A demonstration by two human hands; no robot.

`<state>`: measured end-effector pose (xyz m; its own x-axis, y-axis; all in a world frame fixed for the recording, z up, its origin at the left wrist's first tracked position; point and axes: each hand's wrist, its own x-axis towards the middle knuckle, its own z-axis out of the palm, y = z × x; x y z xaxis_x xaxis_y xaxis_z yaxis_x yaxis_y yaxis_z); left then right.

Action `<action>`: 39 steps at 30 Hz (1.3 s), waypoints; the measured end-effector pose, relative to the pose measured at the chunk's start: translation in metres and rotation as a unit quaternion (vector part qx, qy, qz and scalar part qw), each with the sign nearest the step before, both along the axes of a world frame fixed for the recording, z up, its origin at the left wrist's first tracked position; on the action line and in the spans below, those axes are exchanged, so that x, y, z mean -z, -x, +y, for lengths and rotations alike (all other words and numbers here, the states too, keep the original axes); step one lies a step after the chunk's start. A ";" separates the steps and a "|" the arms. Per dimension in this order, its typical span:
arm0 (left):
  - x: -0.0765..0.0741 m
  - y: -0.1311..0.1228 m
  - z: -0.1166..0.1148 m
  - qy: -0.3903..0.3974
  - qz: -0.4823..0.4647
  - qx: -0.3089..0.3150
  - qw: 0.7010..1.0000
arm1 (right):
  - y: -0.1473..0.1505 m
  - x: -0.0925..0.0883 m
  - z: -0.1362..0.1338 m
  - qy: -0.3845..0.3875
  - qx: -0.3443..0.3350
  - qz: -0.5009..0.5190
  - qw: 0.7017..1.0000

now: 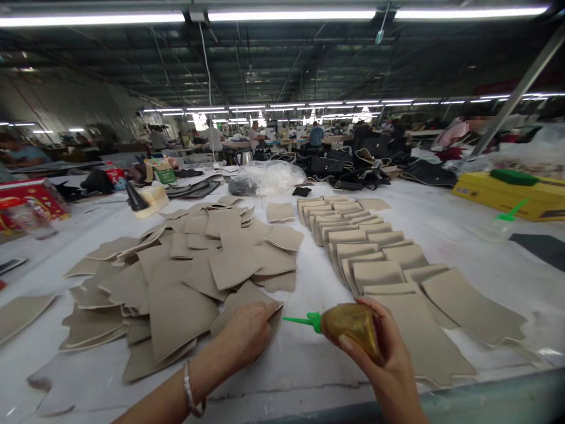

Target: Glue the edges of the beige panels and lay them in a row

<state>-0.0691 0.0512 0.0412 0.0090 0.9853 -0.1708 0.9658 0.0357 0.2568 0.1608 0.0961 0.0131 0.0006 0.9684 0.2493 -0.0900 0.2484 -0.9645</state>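
Observation:
In the head view, my right hand (pixel 388 359) is wrapped round a squeeze bottle (pixel 351 327) of amber liquid. The bottle lies on its side in the air, its thin green nozzle (pixel 304 319) pointing left. My left hand (pixel 247 333) is closed at the right edge of a taupe cut panel (pixel 236 303), its thumb hidden. The nozzle tip is close to that panel's edge; whether they touch I cannot tell. Behind and left of this hand is a loose pile of similar panels (pixel 180 312). To the right, more panels stand overlapped in rows (pixel 375 274).
A second bottle with a green nozzle (pixel 498 227) stands at the right, near a yellow box (pixel 512 191). Clear plastic bags (pixel 269 176) and black bags (pixel 344 165) lie at the back. A black cone (pixel 135 197) and a red box (pixel 37 197) are at left. Several people work beyond.

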 end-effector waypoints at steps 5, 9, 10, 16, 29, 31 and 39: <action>-0.002 -0.001 0.003 -0.010 0.000 0.014 1.000 | 0.008 0.005 0.008 -0.122 -0.047 -0.151 0.980; 0.000 0.001 0.004 -0.023 0.000 0.029 0.999 | 0.008 0.010 0.018 -0.215 -0.070 -0.250 0.941; 0.001 0.002 0.004 -0.025 0.001 0.030 0.999 | 0.008 0.010 0.019 -0.228 -0.069 -0.260 0.936; 0.002 0.003 0.001 -0.024 0.006 0.033 0.999 | 0.008 0.011 0.017 -0.243 -0.063 -0.297 0.921; -0.001 0.003 0.000 -0.016 -0.007 0.031 0.999 | 0.007 0.015 0.021 -0.217 -0.053 -0.298 0.928; 0.000 0.004 -0.001 -0.019 -0.013 0.026 0.999 | 0.007 0.015 0.021 -0.207 -0.039 -0.294 0.932; 0.001 0.005 -0.002 -0.010 -0.035 0.029 0.999 | 0.007 0.019 0.019 -0.215 -0.047 -0.290 0.932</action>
